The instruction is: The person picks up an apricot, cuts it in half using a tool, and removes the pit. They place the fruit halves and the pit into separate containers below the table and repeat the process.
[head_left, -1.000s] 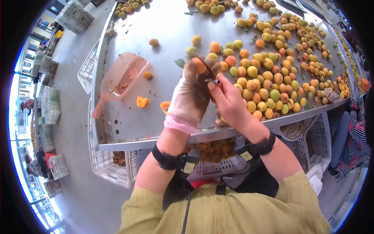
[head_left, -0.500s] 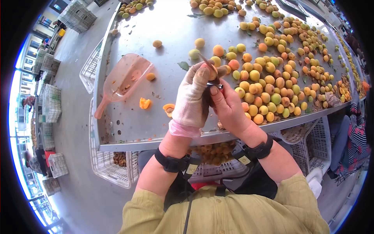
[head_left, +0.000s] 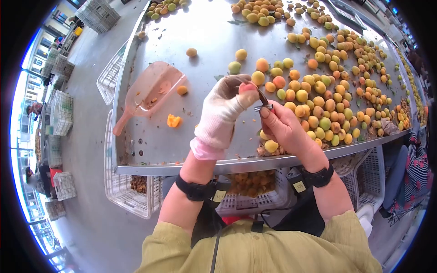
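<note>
My left hand [head_left: 218, 113], in a whitish glove with a pink cuff, is closed around a reddish apricot [head_left: 247, 87] above the metal table. My bare right hand [head_left: 287, 127] grips a small knife [head_left: 264, 108] with a shiny metal collar. Its dark, narrow blade reaches up against the apricot at the gloved fingertips. To the left of the glove lies a cut-open orange apricot [head_left: 173, 120]. Another piece is nearly hidden behind the gloved wrist. Whole apricots [head_left: 302, 95] are heaped just beyond and right of my right hand.
A pink translucent scoop [head_left: 152, 88] rests on the table's [head_left: 159, 148] left side, with a loose apricot [head_left: 182, 90] beside it. Under the front edge stand crates, one with apricot pieces [head_left: 252, 182], another with brownish pieces [head_left: 141, 183]. A person in patterned clothing [head_left: 416, 168] sits at the right.
My hands have come a little apart, the right one moving right and down. The apricot in the glove now shows its reddish side. The view has shifted slightly.
</note>
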Available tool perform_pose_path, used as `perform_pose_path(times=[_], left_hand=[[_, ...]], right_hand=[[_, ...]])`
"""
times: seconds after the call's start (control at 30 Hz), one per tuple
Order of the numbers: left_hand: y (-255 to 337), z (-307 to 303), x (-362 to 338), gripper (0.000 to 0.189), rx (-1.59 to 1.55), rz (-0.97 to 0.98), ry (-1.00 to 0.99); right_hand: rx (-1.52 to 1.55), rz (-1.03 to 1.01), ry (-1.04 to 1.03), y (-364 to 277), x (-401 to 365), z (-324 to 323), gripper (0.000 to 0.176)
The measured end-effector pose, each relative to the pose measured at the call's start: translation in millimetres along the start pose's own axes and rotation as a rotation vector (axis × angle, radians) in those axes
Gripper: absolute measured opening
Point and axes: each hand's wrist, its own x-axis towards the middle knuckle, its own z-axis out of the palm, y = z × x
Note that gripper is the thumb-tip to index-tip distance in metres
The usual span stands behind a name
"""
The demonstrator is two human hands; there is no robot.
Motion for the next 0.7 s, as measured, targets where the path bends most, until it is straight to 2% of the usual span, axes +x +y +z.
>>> perform_pose_path(times=[0.07, 0.13, 0.27, 0.33, 0.4, 0.47, 0.5, 0.6, 0.67, 0.7], left_hand=[[-13.8, 7.2, -0.8, 0.032, -0.462, -0.069, 0.033], [-18.8, 8.2, -2.2, 0.025, -0.531, -0.133, 0.014], [-4.5, -5.7, -0.8, 0.030, -0.319, -0.067, 0.031], [8.1, -13.6, -0.9, 0.030, 0.153, -0.048, -0.003], [6.0, -9.5, -1.4, 0.031, 0.143, -0.073, 0.004], [-11.5, 1.1, -0.7, 0.032, -0.389, -0.068, 0.043], [-20.0, 3.1, -1.8, 0.032, -0.540, -0.134, 0.013], [-31.5, 7.9, -0.9, 0.030, -0.729, -0.205, 0.085], [-26.9, 7.8, -1.4, 0.030, -0.723, -0.218, 0.123], [-24.5, 2.6, 0.2, 0.032, -0.567, -0.158, 0.076]], right_hand=[[0.046, -0.008, 0.039, 8.0, 0.4, 1.6, 0.028], [0.013, -0.033, 0.061, 13.5, 1.1, 1.8, 0.028], [-0.059, -0.004, 0.007, 0.9, -0.9, -8.8, 0.029], [-0.080, 0.035, -0.044, -0.8, -0.7, -14.4, 0.029], [-0.130, 0.000, -0.065, 1.6, -1.8, -16.6, 0.029], [-0.062, -0.008, -0.035, 8.7, 0.1, -11.5, 0.029], [0.007, -0.017, -0.004, 12.0, 1.3, -8.5, 0.030], [-0.055, -0.014, 0.051, 15.9, 2.5, -4.1, 0.030], [-0.046, -0.009, 0.045, 16.3, 2.5, -3.8, 0.031], [-0.038, -0.006, 0.038, 15.6, 2.5, -3.9, 0.031]])
